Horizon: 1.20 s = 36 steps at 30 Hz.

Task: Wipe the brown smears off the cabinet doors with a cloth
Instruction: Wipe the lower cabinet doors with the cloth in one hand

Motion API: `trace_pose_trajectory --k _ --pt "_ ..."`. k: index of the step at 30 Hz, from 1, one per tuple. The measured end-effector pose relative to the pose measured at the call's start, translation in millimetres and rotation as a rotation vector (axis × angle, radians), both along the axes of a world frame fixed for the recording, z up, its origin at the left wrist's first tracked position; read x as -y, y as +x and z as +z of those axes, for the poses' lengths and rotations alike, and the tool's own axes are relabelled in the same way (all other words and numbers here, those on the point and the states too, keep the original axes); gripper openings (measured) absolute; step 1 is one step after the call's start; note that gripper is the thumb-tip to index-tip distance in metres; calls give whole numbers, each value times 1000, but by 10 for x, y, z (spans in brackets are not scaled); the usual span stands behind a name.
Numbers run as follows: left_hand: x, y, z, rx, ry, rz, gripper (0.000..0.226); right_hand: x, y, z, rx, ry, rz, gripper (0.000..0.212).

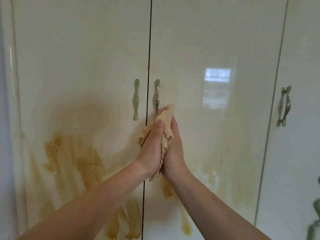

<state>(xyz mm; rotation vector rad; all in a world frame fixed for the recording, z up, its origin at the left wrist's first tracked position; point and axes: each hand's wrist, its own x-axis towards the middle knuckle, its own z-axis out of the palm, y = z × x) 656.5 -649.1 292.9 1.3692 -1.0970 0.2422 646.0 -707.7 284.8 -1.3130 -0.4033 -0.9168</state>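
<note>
A tan cloth (pixel 165 122) is pressed between my two hands, held up in front of the seam of two glossy cream cabinet doors. My left hand (pixel 152 149) holds it from the left with the thumb laid over the cloth. My right hand (pixel 174 149) lies flat against its right side, fingers straight. Thick brown smears (pixel 72 163) streak the lower left door (pixel 78 66). Fainter yellowish smears (pixel 186 226) run down the lower right door (pixel 216 40).
Green handles flank the seam, the left handle (pixel 136 99) and the right handle (pixel 157 96) just above the cloth. A third door at the right carries another handle (pixel 284 106). Something green (pixel 316 222) shows at the lower right edge.
</note>
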Motion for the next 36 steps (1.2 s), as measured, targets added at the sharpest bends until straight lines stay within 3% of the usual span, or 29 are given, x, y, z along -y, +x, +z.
trace_pose_trajectory --k 1,4,6,9,13,17,21,24,26,28,30,32,33,36 --pt "65 26 20 -64 6 -106 55 93 -3 11 -26 12 -68 63" --pt "131 81 198 155 274 -4 74 365 -153 133 -18 48 -186 54" --pt "208 165 328 224 265 29 75 539 -249 229 -12 59 -268 46" --pt "420 162 507 228 170 -88 63 851 -389 478 57 7 -489 46" --pt "631 210 597 562 109 161 42 1642 -565 935 194 -391 -1063 56" --pt "796 404 577 783 159 305 30 2367 -212 664 29 -1037 -1466 63" --pt "694 505 410 710 -75 420 18 2022 38 -485 86 -1545 -1304 63" --pt "469 563 159 654 26 474 17 1877 -41 -1086 154 -1942 -1034 60" --pt "327 622 -6 710 126 466 15 1941 -29 -839 279 -2092 -955 57" --pt "234 663 -65 750 175 464 15 1962 17 -288 318 -2005 -1140 59" --pt "152 671 -91 709 166 484 16 1845 105 95 226 -1608 -1384 63" --pt "83 677 -176 651 157 497 17 1576 219 -87 138 -1341 -1399 66" --pt "43 691 -249 634 168 498 17 1458 282 -445 128 -1372 -1366 67" --pt "-64 769 -497 626 223 482 14 1332 297 -1850 180 -1877 -1043 73"
